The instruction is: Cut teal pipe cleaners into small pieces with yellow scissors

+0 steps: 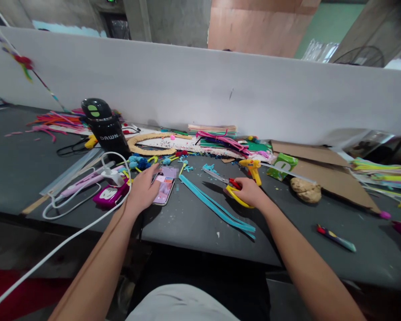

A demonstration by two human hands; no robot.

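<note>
My left hand (144,185) lies at the left edge of a phone (165,186) with a lit screen, its fingers stretched out and partly over the screen. In my right hand (250,191) is a pair of scissors (218,175) with red and yellow handles; the blades point left and away from me. Between the hands lie long light-blue pipe cleaners (217,207) on the dark table. Small blue fuzzy pieces (211,168) sit near the scissor tips. A yellow glue gun (251,169) rests just beyond my right hand.
On the left stand a black bottle (108,131) and a purple power strip (110,196) with a white cable running over my left forearm. Pipe-cleaner bundles (220,140) lie along the white partition (187,84). To the right are cardboard (327,178), a green packet (282,166) and a pen-like tool (336,237).
</note>
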